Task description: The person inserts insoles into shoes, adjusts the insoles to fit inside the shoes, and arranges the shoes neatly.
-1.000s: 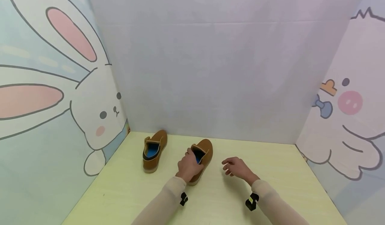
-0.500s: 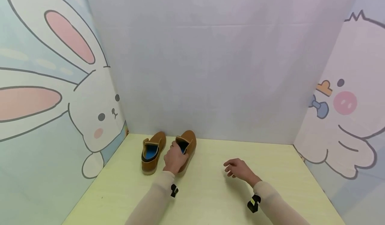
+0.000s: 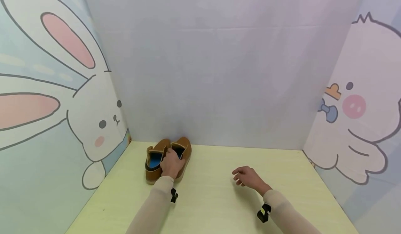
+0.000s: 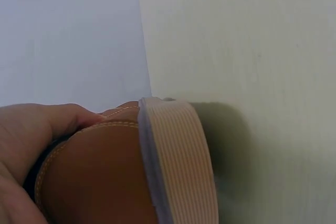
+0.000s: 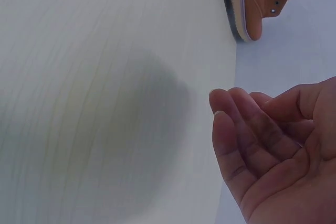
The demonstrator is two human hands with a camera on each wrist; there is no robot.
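Observation:
Two brown shoes stand side by side at the back left of the table, toes toward the back wall. My left hand grips the right-hand shoe by its opening, with fingers over the edge nearer the other shoe. That left-hand shoe shows a blue insole and touches or nearly touches its mate. In the left wrist view the held shoe shows orange stitching and a ribbed pale sole. My right hand hovers over the table to the right, fingers loosely curled around nothing.
The pale yellow table meets a plain grey back wall. A rabbit-printed panel borders the left side, a chick-printed panel the right.
My left hand has carried the right-hand shoe leftward and slightly back, up beside the other shoe. The right hand has stayed nearly still.

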